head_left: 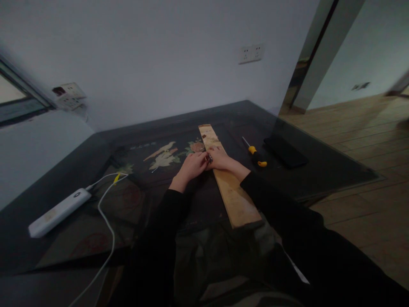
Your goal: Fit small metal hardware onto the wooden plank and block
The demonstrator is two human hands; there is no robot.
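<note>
A long, narrow wooden board (pixel 238 198) lies lengthwise on the dark table, its near end at the table's front edge. My right hand (pixel 219 157) rests across the middle of the board with its fingers curled. Right beside it, my left hand (pixel 194 165) meets it at the board's left edge, fingers closed. Between the fingertips of both hands shows a small shiny metal piece (pixel 209 157), mostly hidden, whose kind I cannot make out. To the right of the board lies a screwdriver (pixel 254 153) with a yellow and black handle.
A black phone (pixel 285 151) lies at the right of the table (pixel 338 175). On the left is a white power bank (pixel 60 212) with a white cable (pixel 107 219) running over the front edge. Wall sockets (pixel 251 53) are behind the table.
</note>
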